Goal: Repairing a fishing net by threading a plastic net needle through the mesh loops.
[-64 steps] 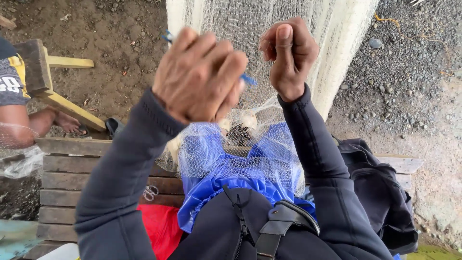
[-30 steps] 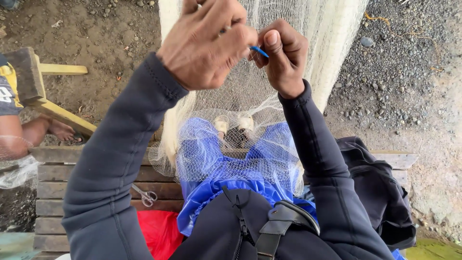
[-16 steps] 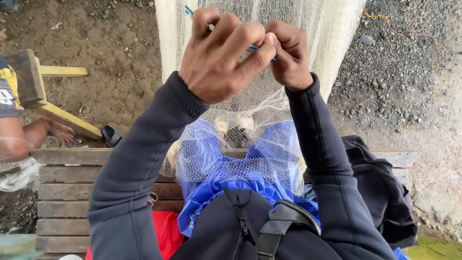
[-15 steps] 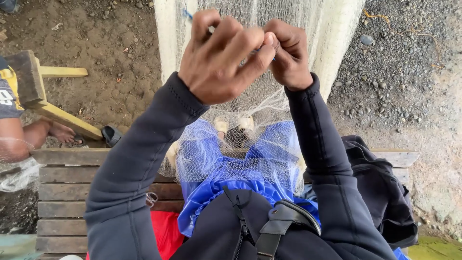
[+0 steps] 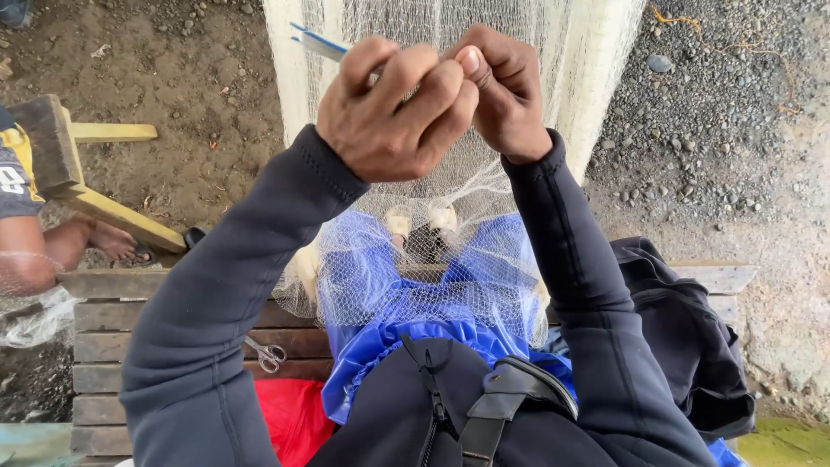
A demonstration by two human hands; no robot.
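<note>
A fine white net (image 5: 450,190) hangs in front of me and drapes over my blue shorts (image 5: 389,303). My left hand (image 5: 393,112) is raised at the net, its fingers closed around a blue netting needle (image 5: 320,41) whose tip sticks out to the upper left. My right hand (image 5: 501,86) sits right against it, thumb and fingers pinching the net's mesh. The two hands touch. Both sleeves are dark.
I sit on a wooden pallet bench (image 5: 104,329). Small scissors (image 5: 266,353) lie on it beside a red cloth (image 5: 294,419). A dark jacket (image 5: 683,346) lies to my right. Another person's arm and foot (image 5: 108,242) are at the left. Dirt and gravel lie beyond.
Both hands have risen from chest height and come together at the net. The blue needle has passed from between the hands to stick out above my left hand.
</note>
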